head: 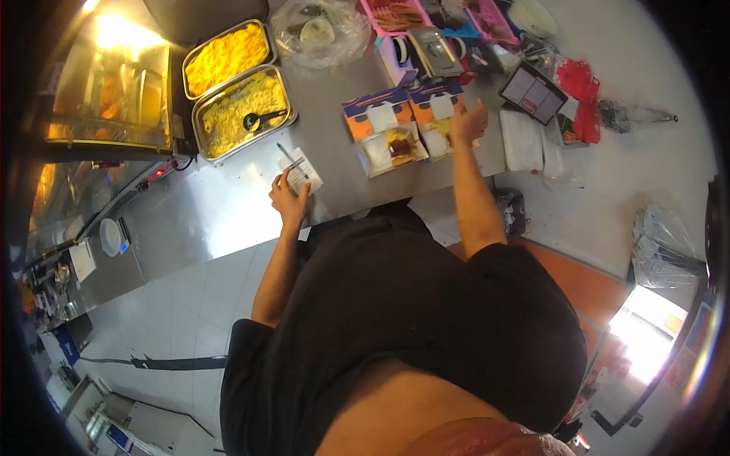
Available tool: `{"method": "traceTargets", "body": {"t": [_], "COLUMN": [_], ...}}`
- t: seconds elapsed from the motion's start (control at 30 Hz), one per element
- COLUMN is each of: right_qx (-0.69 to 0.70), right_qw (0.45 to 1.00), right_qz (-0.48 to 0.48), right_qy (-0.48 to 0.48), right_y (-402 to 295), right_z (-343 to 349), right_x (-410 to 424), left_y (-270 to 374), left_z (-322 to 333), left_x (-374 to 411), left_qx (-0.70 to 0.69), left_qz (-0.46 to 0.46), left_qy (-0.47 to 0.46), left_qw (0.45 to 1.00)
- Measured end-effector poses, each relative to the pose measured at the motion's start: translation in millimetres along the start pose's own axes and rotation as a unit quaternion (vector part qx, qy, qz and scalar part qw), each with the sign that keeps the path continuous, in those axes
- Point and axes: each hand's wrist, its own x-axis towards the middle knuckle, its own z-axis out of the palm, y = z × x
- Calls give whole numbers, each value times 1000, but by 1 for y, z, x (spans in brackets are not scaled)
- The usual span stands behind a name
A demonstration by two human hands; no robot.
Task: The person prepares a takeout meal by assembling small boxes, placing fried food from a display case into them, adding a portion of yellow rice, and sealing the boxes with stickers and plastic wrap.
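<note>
On the steel counter (336,194), my left hand (290,198) rests its fingertips on a small printed paper slip (305,165). A dark pen (291,158) lies across that slip. Farther right, my right hand (470,122) is at the right edge of an open food box (436,108); whether its fingers grip the box I cannot tell. Another open box (377,105), orange and purple, stands beside it on the left. Its lower half holds a white item (379,153) and yellow food with a dark brown topping (402,145). Similar food in the right box is partly hidden by my right hand.
Two steel trays of yellow food (225,60) (222,122) stand at the back left, the nearer with a black scoop (259,120). A lit glass display case (114,108) is farther left. Tape dispensers (396,62), pink baskets (396,14), a tablet (531,92) and plastic bags (522,139) lie back right.
</note>
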Motion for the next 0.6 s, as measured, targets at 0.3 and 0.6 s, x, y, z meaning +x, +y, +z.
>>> {"method": "traceTargets", "body": {"t": [0.3,0.6], "right_qx": [336,365], "right_qw": [841,874], "right_qz": [-22,17], "right_qy": [-424,-320], "right_y": [207,192], "right_z": [47,20], "right_x": [87,113], "left_y": [190,387], "left_z": [83,269], "left_x": [-11,22], "left_qx": [-132,-220], "left_qz": [245,100], "left_qy": [20,-100], "left_qw": [960,965]}}
